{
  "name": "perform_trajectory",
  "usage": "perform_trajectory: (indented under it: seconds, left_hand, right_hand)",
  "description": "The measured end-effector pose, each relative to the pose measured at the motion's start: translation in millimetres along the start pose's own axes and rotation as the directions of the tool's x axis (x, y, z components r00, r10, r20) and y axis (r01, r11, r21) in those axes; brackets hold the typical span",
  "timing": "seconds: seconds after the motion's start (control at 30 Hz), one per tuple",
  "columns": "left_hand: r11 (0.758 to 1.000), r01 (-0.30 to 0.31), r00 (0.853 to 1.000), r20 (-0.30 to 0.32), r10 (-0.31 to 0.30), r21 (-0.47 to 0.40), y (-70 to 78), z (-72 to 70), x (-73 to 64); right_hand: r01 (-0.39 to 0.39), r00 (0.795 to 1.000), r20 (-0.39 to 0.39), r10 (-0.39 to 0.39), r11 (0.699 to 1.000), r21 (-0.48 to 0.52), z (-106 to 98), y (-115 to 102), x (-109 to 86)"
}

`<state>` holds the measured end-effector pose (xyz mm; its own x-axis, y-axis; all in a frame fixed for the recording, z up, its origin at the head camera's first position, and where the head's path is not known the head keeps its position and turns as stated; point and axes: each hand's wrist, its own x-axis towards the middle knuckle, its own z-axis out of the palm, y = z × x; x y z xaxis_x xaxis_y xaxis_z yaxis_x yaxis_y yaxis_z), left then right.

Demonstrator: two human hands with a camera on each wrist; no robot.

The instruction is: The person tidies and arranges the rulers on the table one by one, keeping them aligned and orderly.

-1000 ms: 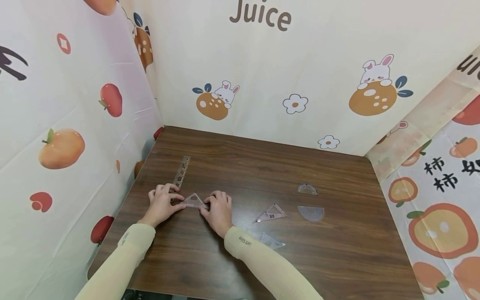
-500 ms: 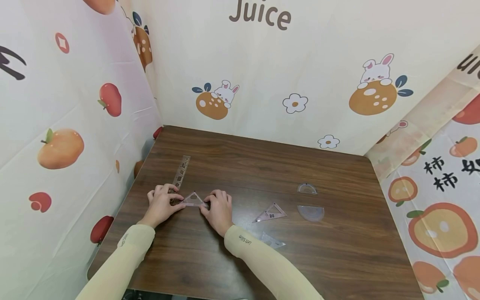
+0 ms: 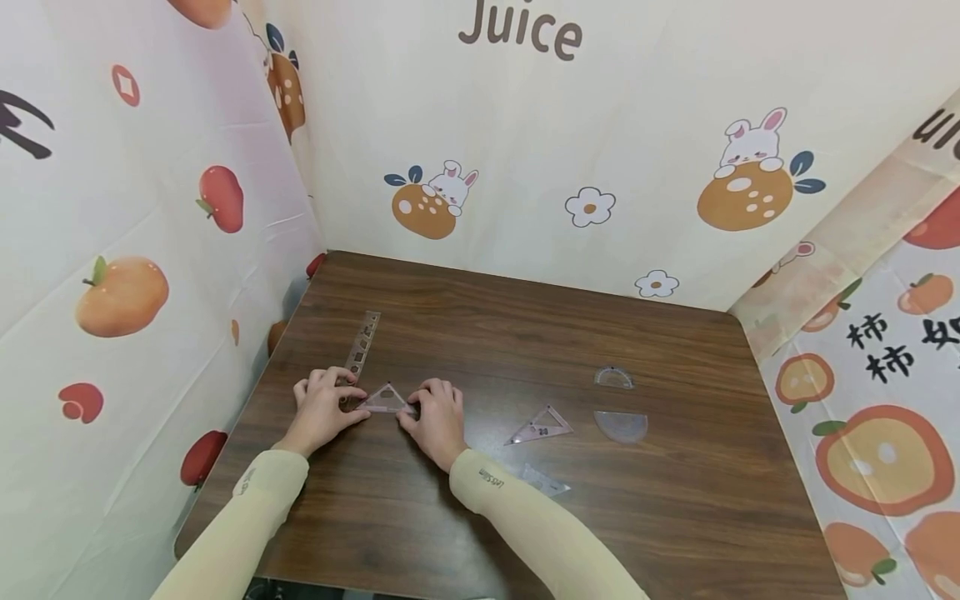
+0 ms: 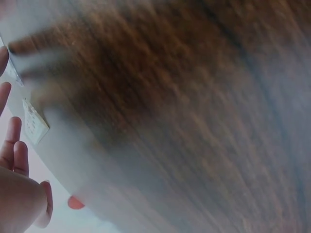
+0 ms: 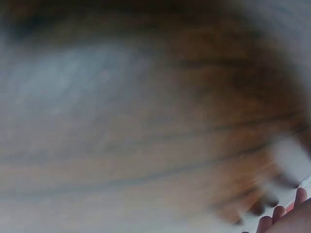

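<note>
Toward the left edge of the desk (image 3: 480, 333), the left hand (image 3: 322, 406) and right hand (image 3: 437, 423) pinch the set square (image 3: 386, 408) by opposite corners beside the ruler (image 3: 362, 344), which a leftward slip could knock askew.

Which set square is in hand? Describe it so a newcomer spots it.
On the brown table, look left of centre, where the left hand and right hand face each other. The clear set square lies between them, pinched at its two near corners, beside the ruler with cut-outs. Unlike the loose triangles to its right, it is held.
</note>
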<state>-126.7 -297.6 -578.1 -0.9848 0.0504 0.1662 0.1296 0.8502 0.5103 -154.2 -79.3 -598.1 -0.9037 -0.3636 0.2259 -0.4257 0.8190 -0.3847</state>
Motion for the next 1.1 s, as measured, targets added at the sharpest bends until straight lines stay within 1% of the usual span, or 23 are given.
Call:
perform_trajectory:
  seconds: [0.13,0.27,0.43,0.6,0.87,1.1]
  left_hand:
    - [1.0,-0.017,1.0,0.005,0.017,0.004,2.6,-2.3,0.2]
    - [1.0,-0.018,1.0,0.023,0.017,0.011,4.8,-3.7,-0.1]
    - [1.0,-0.013,0.999,0.039,0.012,0.016,7.5,-4.6,0.4]
    - [1.0,-0.014,0.999,0.048,0.012,0.028,10.1,-5.9,1.9]
    - [0.996,0.004,0.999,0.051,-0.008,0.089,3.8,-2.8,6.3]
    - [0.994,0.008,0.997,0.072,-0.017,0.112,6.7,-4.0,7.7]
  right_hand:
    - [0.037,0.999,-0.021,-0.037,0.999,0.001,-2,2,1.0]
    - [0.049,0.999,-0.014,-0.049,0.999,0.008,-8,4,2.6]
    - [0.027,1.0,0.007,-0.027,1.0,0.001,-15,6,3.7]
    - [0.023,1.0,-0.003,-0.023,1.0,-0.005,-15,12,4.7]
    - [-0.001,1.0,-0.001,0.001,1.0,-0.011,-24,22,5.3]
    - [-0.018,1.0,0.004,0.018,1.0,-0.014,-31,29,4.0]
